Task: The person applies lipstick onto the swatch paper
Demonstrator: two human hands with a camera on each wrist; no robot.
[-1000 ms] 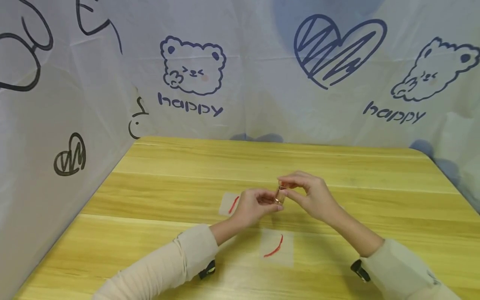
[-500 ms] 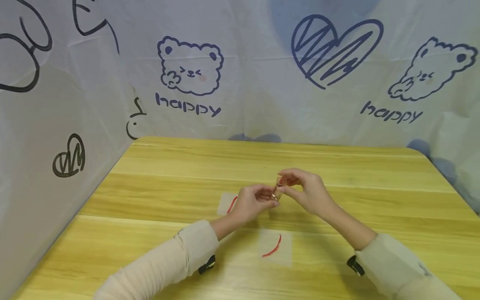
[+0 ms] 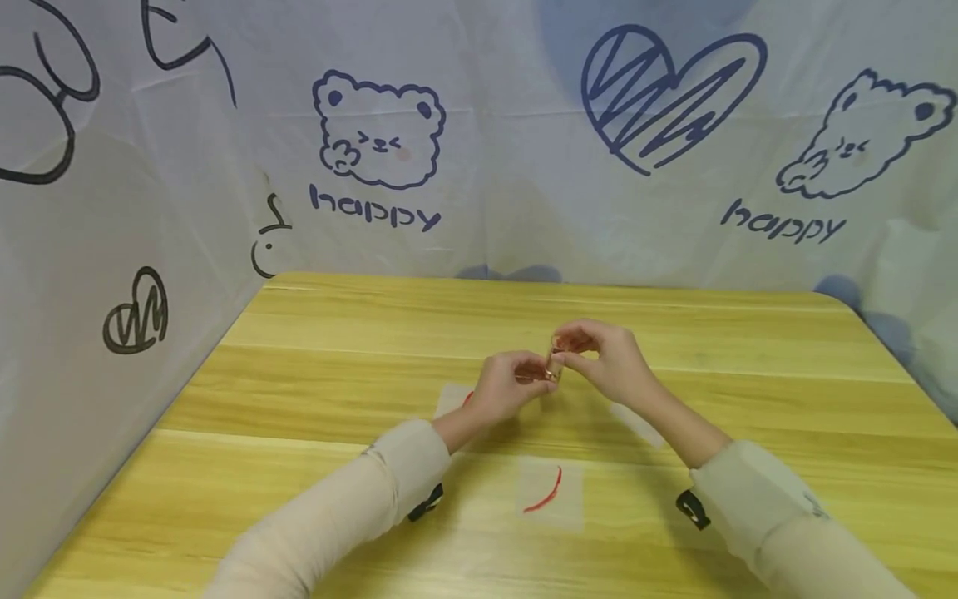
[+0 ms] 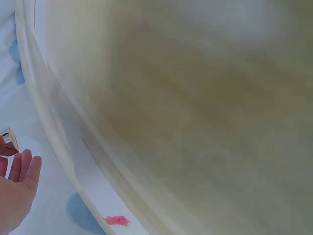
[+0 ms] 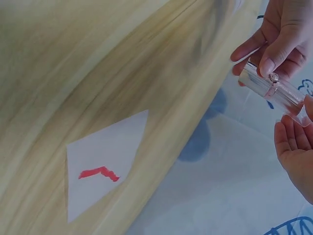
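Both hands hold a small shiny rose-gold tube [image 3: 554,363] that looks like a lipstick, raised above the table. In the head view my left hand [image 3: 505,387] pinches its lower end between thumb and fingers. The fingertips of my right hand [image 3: 614,366] grip the upper end. Up close in the right wrist view, the tube [image 5: 269,89] shows a silvery body and a clear end; the left thumb [image 5: 279,54] presses on the body while the right hand [image 5: 298,154] is at the clear end. Only part of the tube [image 4: 10,141] shows in the left wrist view.
On the wooden table [image 3: 337,333] lies a white paper square [image 3: 535,491] with a red stroke, in front of the hands. Another marked paper [image 3: 451,399] is partly behind the left hand, and a third paper [image 3: 636,423] is beneath the right forearm. A drawn-on cloth [image 3: 509,183] hangs behind.
Both hands have moved a little farther away over the table with the tube between them, hiding more of the left paper. The paper under the right forearm has come into view.
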